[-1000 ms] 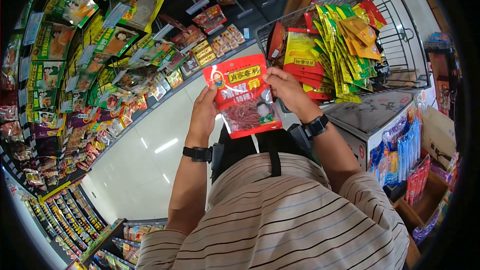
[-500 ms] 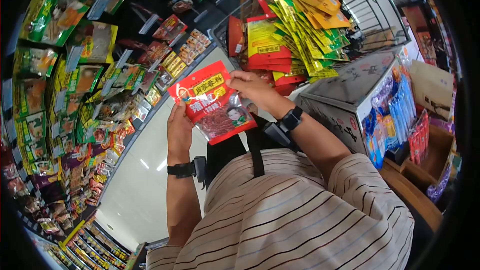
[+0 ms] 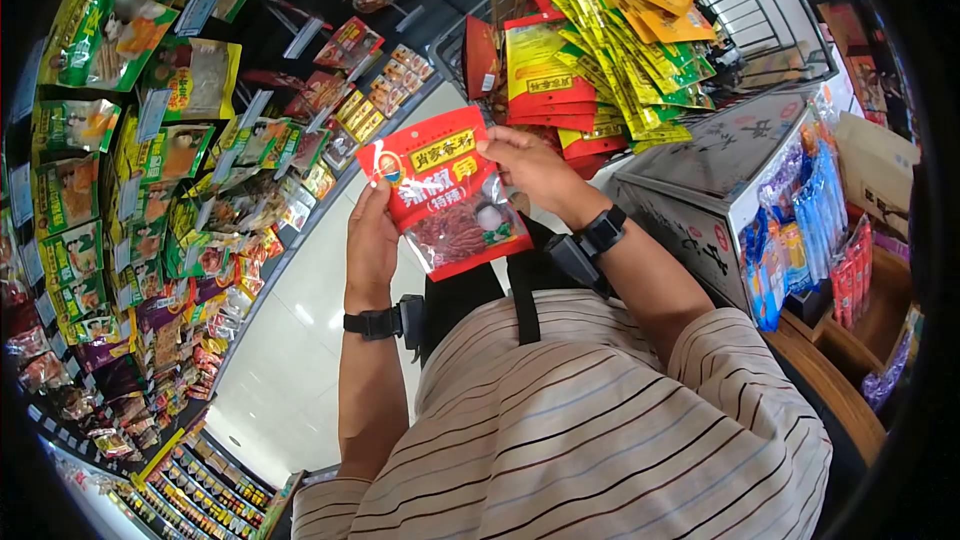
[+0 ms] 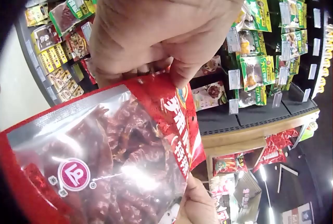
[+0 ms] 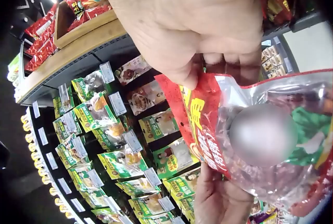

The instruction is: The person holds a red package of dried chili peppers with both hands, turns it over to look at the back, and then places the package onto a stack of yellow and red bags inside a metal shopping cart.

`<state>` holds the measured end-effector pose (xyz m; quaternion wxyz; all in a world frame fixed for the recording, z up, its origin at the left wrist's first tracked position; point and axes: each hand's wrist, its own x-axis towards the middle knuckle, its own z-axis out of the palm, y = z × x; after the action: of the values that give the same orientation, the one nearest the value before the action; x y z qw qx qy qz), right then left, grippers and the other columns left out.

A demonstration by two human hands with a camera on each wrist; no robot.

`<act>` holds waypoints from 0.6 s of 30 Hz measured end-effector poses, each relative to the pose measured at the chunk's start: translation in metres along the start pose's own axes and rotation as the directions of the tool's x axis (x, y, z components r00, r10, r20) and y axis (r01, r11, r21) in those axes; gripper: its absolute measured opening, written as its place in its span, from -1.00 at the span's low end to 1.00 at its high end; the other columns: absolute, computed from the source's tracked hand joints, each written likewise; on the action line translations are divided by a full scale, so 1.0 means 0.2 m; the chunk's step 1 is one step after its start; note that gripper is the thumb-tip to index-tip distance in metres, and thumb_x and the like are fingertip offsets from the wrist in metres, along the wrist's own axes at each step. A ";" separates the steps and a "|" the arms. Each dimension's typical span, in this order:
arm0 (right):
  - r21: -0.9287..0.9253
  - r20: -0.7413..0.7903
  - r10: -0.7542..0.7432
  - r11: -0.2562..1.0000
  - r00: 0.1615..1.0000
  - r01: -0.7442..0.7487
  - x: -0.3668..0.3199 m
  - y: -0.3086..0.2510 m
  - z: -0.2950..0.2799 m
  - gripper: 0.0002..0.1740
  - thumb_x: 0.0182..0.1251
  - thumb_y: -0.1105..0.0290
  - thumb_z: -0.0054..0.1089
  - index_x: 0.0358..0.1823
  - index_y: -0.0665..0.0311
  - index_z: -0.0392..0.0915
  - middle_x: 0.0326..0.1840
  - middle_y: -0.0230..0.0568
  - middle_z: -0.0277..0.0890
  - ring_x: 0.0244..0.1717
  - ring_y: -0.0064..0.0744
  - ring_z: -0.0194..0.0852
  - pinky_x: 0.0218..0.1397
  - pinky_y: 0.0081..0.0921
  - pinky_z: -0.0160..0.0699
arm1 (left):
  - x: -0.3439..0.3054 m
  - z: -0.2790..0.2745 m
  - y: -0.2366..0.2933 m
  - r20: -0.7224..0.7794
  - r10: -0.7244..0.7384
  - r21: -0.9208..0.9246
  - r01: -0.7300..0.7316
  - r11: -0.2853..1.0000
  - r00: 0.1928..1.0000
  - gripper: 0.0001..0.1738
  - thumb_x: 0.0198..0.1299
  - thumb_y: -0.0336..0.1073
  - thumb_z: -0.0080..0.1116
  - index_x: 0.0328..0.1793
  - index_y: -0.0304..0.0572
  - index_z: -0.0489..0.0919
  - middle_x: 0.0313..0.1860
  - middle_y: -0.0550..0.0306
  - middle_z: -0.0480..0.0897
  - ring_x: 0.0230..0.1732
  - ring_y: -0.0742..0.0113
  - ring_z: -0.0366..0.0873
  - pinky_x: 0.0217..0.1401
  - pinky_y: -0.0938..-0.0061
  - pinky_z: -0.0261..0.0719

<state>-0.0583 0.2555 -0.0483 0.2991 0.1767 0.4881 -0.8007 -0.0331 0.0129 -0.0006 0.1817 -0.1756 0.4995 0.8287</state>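
A red bag of dried chillies (image 3: 462,225) is held up in front of the body, its printed front facing the head camera. My left hand (image 3: 372,245) pinches its left edge, thumb on the front and fingers behind. At the upper right corner my right hand (image 3: 540,175) pinches it the same way. Through the clear window in the left wrist view, wrinkled dark red chillies (image 4: 119,146) show. The right wrist view has the bag's red top (image 5: 208,115) under the right thumb, with the left hand (image 5: 221,198) on the far side. Fingers behind the bag are mostly hidden.
Beyond the bag, a wire cart (image 3: 765,15) carries piled yellow, green and red packets (image 3: 620,50). Shelves of hanging food packets (image 3: 180,155) line the left. At right stand a grey box (image 3: 690,185), blue packets (image 3: 820,210) and a wooden bin (image 3: 865,310).
The head view has swung, so the bag, hands and cart sit further left than a second ago. The bag's tilt has shifted slightly. Both hands keep their hold on it.
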 end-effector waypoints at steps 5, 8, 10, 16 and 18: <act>0.039 0.019 0.000 0.999 1.000 -0.001 0.03 0.02 -0.01 -0.76 0.51 0.27 0.14 0.08 0.18 0.57 -0.05 -0.42 0.66 -0.12 -0.63 0.63 0.00 -0.57 0.60 | 0.00 0.00 0.00 -0.030 0.006 0.004 -0.005 1.000 1.000 -0.56 0.55 -0.19 -0.08 0.41 -0.29 0.38 0.32 0.03 0.55 0.31 0.27 0.53 0.37 0.25 0.51; 0.050 0.026 0.002 0.999 1.000 -0.003 0.04 0.01 -0.01 -0.75 0.50 0.25 0.15 0.08 0.18 0.57 -0.04 -0.40 0.66 -0.10 -0.61 0.64 0.02 -0.55 0.60 | -0.01 0.01 0.01 -0.029 -0.003 0.001 0.003 1.000 1.000 -0.57 0.55 -0.20 -0.08 0.40 -0.29 0.39 0.32 0.02 0.55 0.30 0.27 0.54 0.37 0.26 0.51; 0.057 0.029 0.005 0.998 1.000 -0.007 0.04 0.00 -0.01 -0.75 0.50 0.25 0.16 0.08 0.18 0.57 -0.04 -0.40 0.66 -0.09 -0.60 0.64 0.03 -0.54 0.60 | -0.02 0.04 0.03 -0.043 0.003 -0.022 -0.004 1.000 0.999 -0.59 0.53 -0.20 -0.04 0.35 -0.31 0.42 0.23 0.05 0.59 0.23 0.31 0.58 0.33 0.31 0.53; 0.083 0.023 0.003 0.997 1.000 -0.005 0.03 -0.02 0.00 -0.77 0.51 0.27 0.13 0.07 0.17 0.57 -0.06 -0.41 0.65 -0.11 -0.58 0.64 0.00 -0.53 0.61 | 0.00 0.02 0.01 -0.064 0.014 -0.018 -0.015 1.000 0.998 -0.60 0.53 -0.20 -0.03 0.32 -0.33 0.44 0.20 0.06 0.61 0.19 0.34 0.59 0.30 0.36 0.53; 0.076 0.014 -0.016 0.997 1.000 0.015 0.04 -0.02 -0.01 -0.76 0.49 0.25 0.15 0.05 0.16 0.59 -0.08 -0.43 0.64 -0.12 -0.64 0.60 -0.05 -0.58 0.57 | 0.00 0.03 0.02 -0.064 -0.002 0.000 0.002 1.000 0.998 -0.61 0.53 -0.20 -0.03 0.30 -0.32 0.46 0.21 0.07 0.61 0.20 0.35 0.59 0.31 0.38 0.51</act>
<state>-0.0659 0.2555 -0.0508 0.2895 0.1783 0.4565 -0.8222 -0.0359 0.0170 0.0060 0.1666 -0.2027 0.5047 0.8225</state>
